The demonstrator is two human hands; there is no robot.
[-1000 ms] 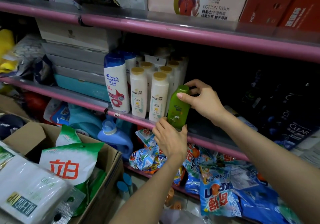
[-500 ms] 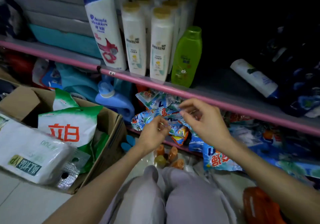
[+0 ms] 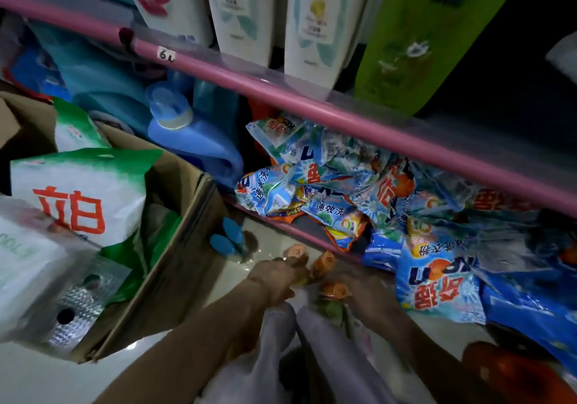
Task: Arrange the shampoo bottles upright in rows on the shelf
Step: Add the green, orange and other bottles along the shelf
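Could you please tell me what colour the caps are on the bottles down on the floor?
The caps are orange, seen in the head view, the only one.

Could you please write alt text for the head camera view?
Both hands, left hand and right hand, reach down to orange-capped bottles on the floor. Above, a green bottle stands upright beside white bottles on the pink-edged shelf.

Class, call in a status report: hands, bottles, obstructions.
Both hands low at orange-capped bottles on floor; left hand gripping one, right hand blurred. Green bottle upright on shelf. Nothing obstructing.
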